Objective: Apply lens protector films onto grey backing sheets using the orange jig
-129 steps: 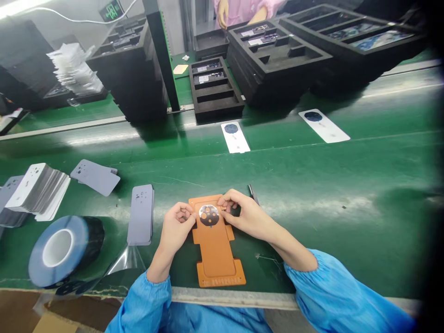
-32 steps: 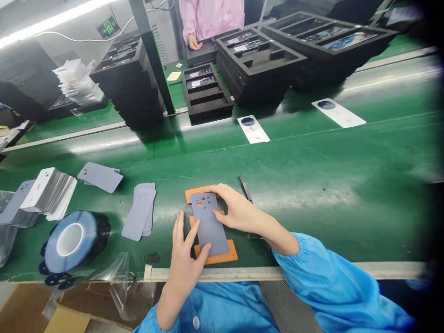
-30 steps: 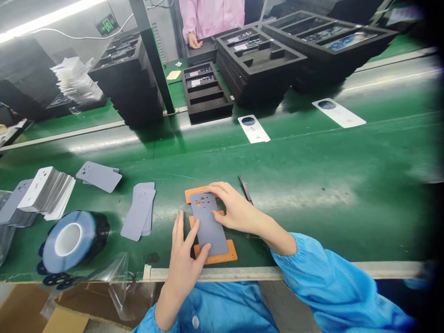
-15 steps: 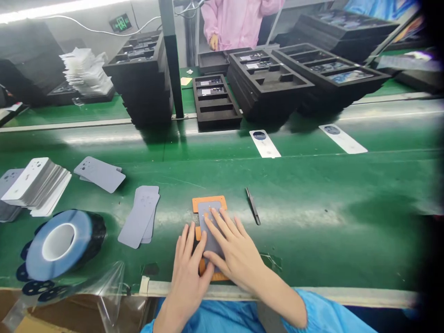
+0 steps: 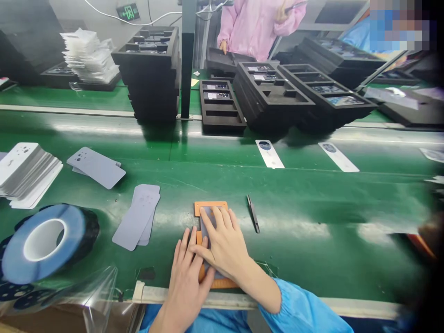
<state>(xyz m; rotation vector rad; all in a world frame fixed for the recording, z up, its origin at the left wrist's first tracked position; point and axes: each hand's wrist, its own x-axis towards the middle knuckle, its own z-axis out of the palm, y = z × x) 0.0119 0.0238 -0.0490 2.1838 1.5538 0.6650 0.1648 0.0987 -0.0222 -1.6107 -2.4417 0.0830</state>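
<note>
In front of me an orange fixture [image 5: 211, 204] lies on the green bench with a grey phone back cover [image 5: 205, 224] set in it. My right hand [image 5: 227, 247] lies flat across the cover, fingers stretched toward its far end. Its thumb crosses over the fingers of my left hand [image 5: 187, 282]. That left hand rests along the fixture's left side, fingers extended and holding nothing. Most of the cover is hidden under my hands. Black tweezers [image 5: 253, 214] lie to the right of the fixture.
Left of me are loose grey back covers [image 5: 130, 222], a stack of white-edged covers [image 5: 31, 173] and a big blue tape roll [image 5: 74, 245]. Two white covers [image 5: 269, 155] lie farther back. Black foam trays [image 5: 224, 121] stand across the bench, with a person in pink [image 5: 249, 30] behind.
My right hand has moved across the cover, its fingers now nearer the far edge and its thumb over my left fingers. The camera view has shifted slightly. The person in pink has tilted a tray.
</note>
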